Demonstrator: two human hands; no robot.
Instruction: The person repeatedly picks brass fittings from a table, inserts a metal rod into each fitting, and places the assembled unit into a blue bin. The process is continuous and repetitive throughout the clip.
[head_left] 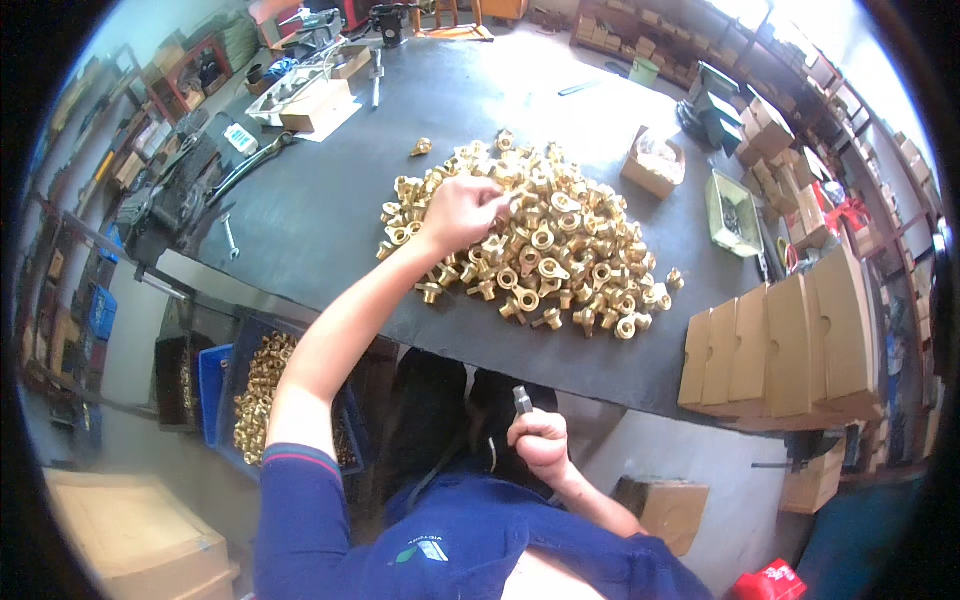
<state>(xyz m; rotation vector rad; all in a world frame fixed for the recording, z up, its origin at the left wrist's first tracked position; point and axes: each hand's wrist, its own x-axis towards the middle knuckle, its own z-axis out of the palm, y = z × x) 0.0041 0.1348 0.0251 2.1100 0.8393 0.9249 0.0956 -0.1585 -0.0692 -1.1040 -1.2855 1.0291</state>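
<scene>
A broad heap of brass fittings point(545, 238), with threaded ends and ring-shaped lugs, lies on the dark tabletop. My left hand point(463, 214) reaches over the heap's left side, thumb and fingers pinched on a brass fitting point(517, 197) at its upper middle. My fingers partly hide that piece. Below the table's near edge, in front of my body, my right hand point(541, 438) is closed around a short grey metal piece point(522, 399) with a stepped cylindrical tip pointing up. Its lower part is hidden in my fist, so its exact kind does not show.
Blue bins point(215, 385) with more brass fittings point(262, 392) stand below the table at left. Cardboard boxes point(775, 340) line the right edge. A small open carton point(654, 165) and a pale green tray point(733, 213) sit beyond. Wrenches point(231, 236) lie at left.
</scene>
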